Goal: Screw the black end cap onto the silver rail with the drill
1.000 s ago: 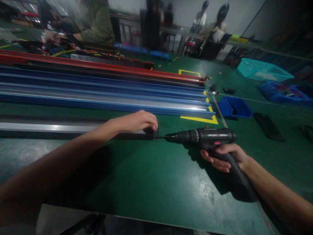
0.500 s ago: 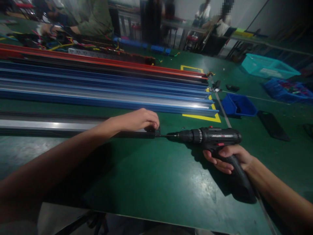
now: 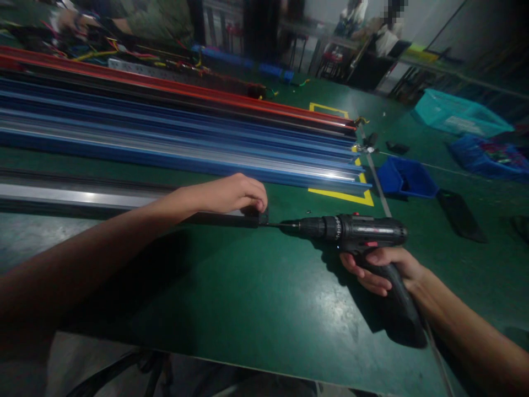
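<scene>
My right hand point(image 3: 380, 270) is wrapped round the grip of a black cordless drill point(image 3: 367, 229). The drill lies level, and its long thin bit point(image 3: 281, 225) points left and meets the end of a black and silver metal profile point(image 3: 103, 197). A small black end piece point(image 3: 263, 216) sits at that end of the profile. My left hand point(image 3: 242, 194) rests over the end, its fingers curled and closed on the black end piece; the fingertips partly hide it. A small light glows on the drill below its chuck.
Several blue profiles point(image 3: 206, 151) and a red one point(image 3: 185, 85) lie behind. To the right are a blue bin point(image 3: 407, 176), a black flat object point(image 3: 460, 215), a blue basket point(image 3: 491, 157) and a teal basket point(image 3: 458, 113). A co-worker's sleeve point(image 3: 161, 22) shows beyond.
The view has shifted slightly. A small light now shows on the drill that was not visible before. Both hands keep their holds, with the bit still at the profile's end.
</scene>
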A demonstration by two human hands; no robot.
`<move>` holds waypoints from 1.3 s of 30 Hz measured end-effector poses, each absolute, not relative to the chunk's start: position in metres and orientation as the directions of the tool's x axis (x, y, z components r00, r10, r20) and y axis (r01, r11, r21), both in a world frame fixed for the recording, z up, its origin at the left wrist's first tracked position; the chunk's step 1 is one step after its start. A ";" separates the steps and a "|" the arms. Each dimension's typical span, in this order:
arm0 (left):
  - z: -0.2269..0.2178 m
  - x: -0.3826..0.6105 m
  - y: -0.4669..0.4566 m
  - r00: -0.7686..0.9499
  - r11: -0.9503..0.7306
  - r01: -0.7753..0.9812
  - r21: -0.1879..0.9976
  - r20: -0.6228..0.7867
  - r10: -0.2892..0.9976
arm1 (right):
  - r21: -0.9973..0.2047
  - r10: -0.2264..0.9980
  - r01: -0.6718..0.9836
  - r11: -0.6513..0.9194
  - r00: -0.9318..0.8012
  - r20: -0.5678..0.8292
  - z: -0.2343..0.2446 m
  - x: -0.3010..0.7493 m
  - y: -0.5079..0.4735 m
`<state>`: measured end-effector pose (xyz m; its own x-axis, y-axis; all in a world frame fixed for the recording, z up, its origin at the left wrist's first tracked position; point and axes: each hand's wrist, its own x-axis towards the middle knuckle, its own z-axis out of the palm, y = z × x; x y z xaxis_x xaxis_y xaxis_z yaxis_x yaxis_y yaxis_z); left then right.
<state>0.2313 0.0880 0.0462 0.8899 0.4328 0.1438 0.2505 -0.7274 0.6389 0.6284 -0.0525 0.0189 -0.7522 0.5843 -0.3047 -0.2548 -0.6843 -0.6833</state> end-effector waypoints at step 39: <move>0.048 0.229 0.090 0.897 -0.718 0.273 0.640 0.100 0.430 | -0.662 0.527 -0.259 -0.703 -0.815 -0.240 0.018 0.628 -0.047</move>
